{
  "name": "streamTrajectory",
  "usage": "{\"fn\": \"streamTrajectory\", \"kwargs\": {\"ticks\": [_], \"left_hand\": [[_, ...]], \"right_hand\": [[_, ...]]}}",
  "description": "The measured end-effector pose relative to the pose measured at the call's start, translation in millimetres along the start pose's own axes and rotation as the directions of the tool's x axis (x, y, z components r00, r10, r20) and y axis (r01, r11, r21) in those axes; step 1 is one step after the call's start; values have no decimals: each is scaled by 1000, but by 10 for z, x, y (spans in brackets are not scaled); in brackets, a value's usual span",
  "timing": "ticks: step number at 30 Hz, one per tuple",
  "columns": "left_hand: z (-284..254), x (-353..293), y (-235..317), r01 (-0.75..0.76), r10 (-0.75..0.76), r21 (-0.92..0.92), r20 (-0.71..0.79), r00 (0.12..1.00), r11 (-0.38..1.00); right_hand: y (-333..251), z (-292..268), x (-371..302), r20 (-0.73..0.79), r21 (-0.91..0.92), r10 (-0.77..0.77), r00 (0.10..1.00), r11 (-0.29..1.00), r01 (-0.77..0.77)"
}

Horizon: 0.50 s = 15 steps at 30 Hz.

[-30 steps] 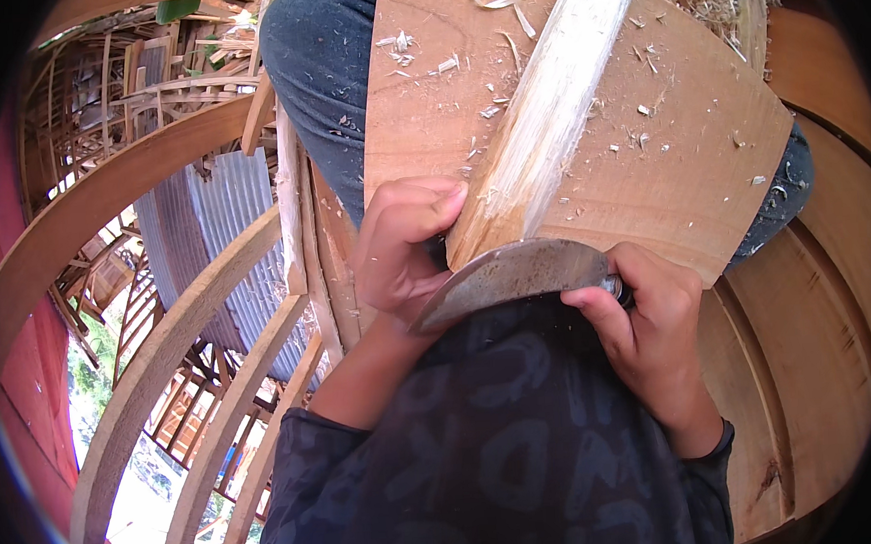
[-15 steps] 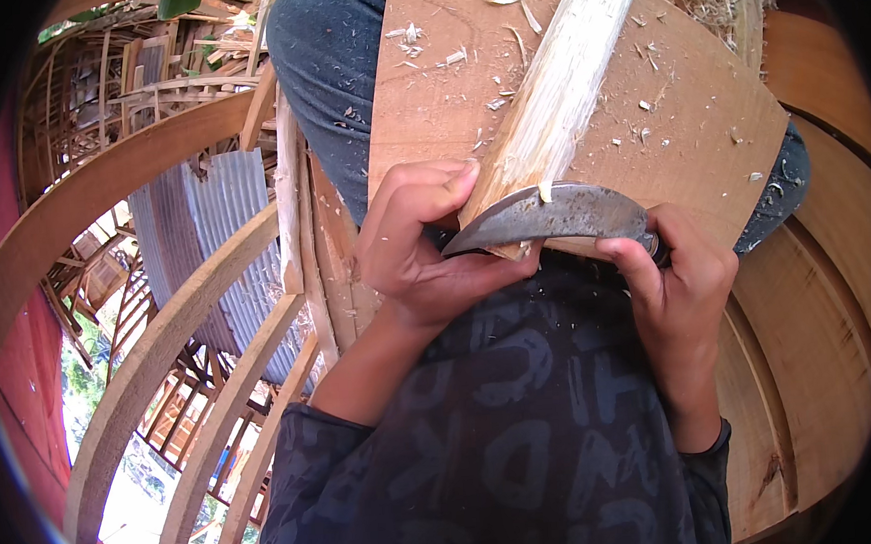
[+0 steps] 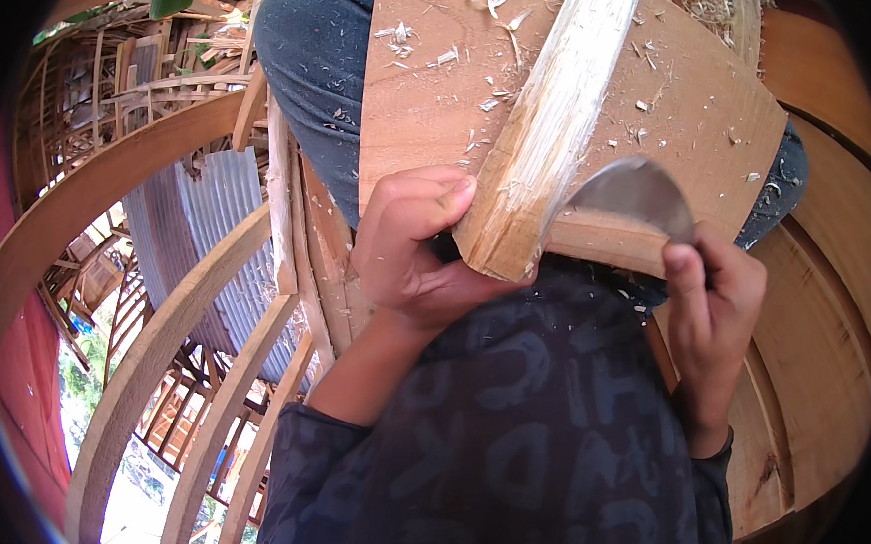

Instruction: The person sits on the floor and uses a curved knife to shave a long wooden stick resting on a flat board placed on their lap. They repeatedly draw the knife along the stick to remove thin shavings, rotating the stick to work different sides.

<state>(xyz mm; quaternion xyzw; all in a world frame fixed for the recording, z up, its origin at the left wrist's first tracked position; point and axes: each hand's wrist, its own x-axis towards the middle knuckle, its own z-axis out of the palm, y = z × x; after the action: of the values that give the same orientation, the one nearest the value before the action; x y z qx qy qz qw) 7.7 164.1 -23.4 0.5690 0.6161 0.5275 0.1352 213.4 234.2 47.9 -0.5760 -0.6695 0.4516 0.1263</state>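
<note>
A long, pale length of split wood (image 3: 555, 108) slants across a flat wooden board (image 3: 418, 125), its near end pointing toward me. My left hand (image 3: 414, 244) is closed around that near end, thumb on the left side and fingers underneath. In my right hand (image 3: 710, 292) is a knife with a broad curved blade (image 3: 633, 195); its handle is hidden in my grip. The blade is smeared by motion and stands to the right of the wood's near end, over the board. Whether its tip touches the wood I cannot tell.
The board lies across my legs in dark trousers (image 3: 317, 71). Loose shavings (image 3: 495, 3) are scattered on it, with a heap of shavings (image 3: 707, 2) at the far right. Curved timber ribs (image 3: 180, 285) and corrugated metal sheet (image 3: 220, 204) are on the left; curved planks (image 3: 815, 370) on the right.
The knife has moved right and up, off the near end of the wood, and its blade has tilted. My right hand moved right with it. My left hand keeps its hold.
</note>
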Motion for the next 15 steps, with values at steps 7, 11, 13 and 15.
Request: {"fn": "streamTrajectory", "kwargs": {"ticks": [7,11,13,15], "left_hand": [[-18,-22,-74,-4,8,-150,25,1000,989],[-30,18,-46,-8,11,-53,66,998,999],[-47,66,-3,-14,10,34,101,995,999],[-40,65,-29,-5,6,-8,104,995,1000]], "right_hand": [[-92,226,49,128,-103,-108,986,987,122],[-88,203,111,49,-184,-109,993,976,117],[-67,204,130,20,-194,-113,993,974,115],[-48,206,130,-7,-213,-101,995,972,98]]}}
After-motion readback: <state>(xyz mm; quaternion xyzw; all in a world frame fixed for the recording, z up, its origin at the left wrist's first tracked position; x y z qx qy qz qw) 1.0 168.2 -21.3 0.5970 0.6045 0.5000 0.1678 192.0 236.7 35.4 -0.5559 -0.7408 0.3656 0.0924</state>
